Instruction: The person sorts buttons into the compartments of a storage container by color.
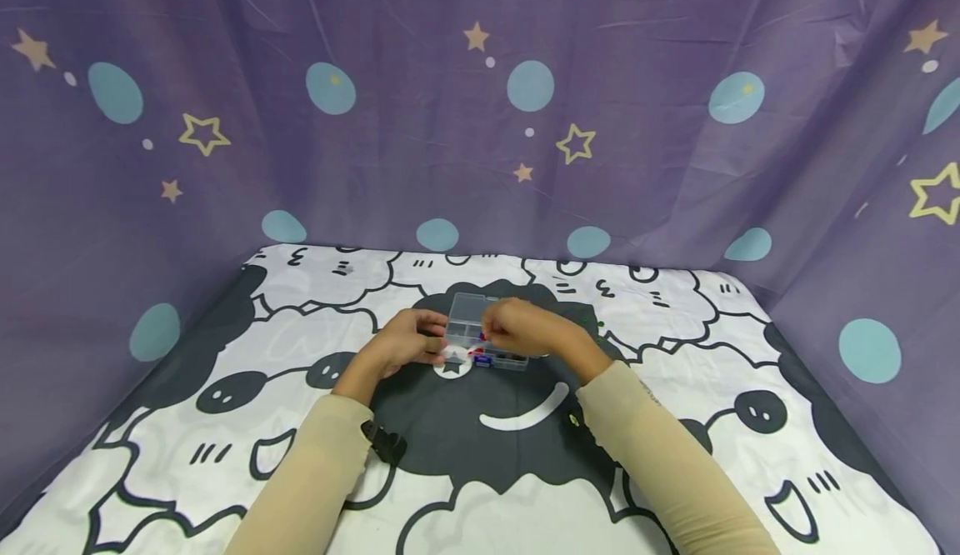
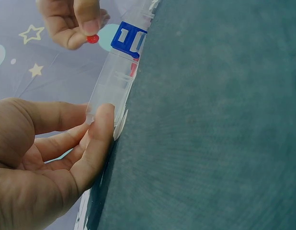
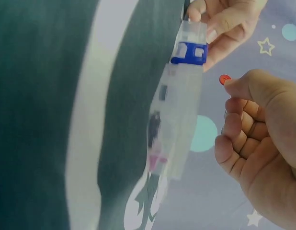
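A clear plastic compartment box (image 1: 467, 308) lies on the dark part of the printed cloth, its see-through lid raised at the back. My left hand (image 1: 408, 340) grips the box's left end, thumb and fingers on either side of the wall in the left wrist view. Between thumb and forefinger, my right hand (image 1: 517, 326) pinches a small red button (image 3: 225, 79) above the box. A blue latch (image 2: 129, 39) sits on the front wall. Through the clear side (image 3: 179, 115), dark and pink pieces show, blurred, in the right wrist view.
The black-and-white cartoon cloth (image 1: 525, 505) covers the surface under both forearms. A purple curtain (image 1: 420, 63) with stars and blue ovals hangs behind and at both sides. A black strap (image 1: 385, 442) is at the left wrist.
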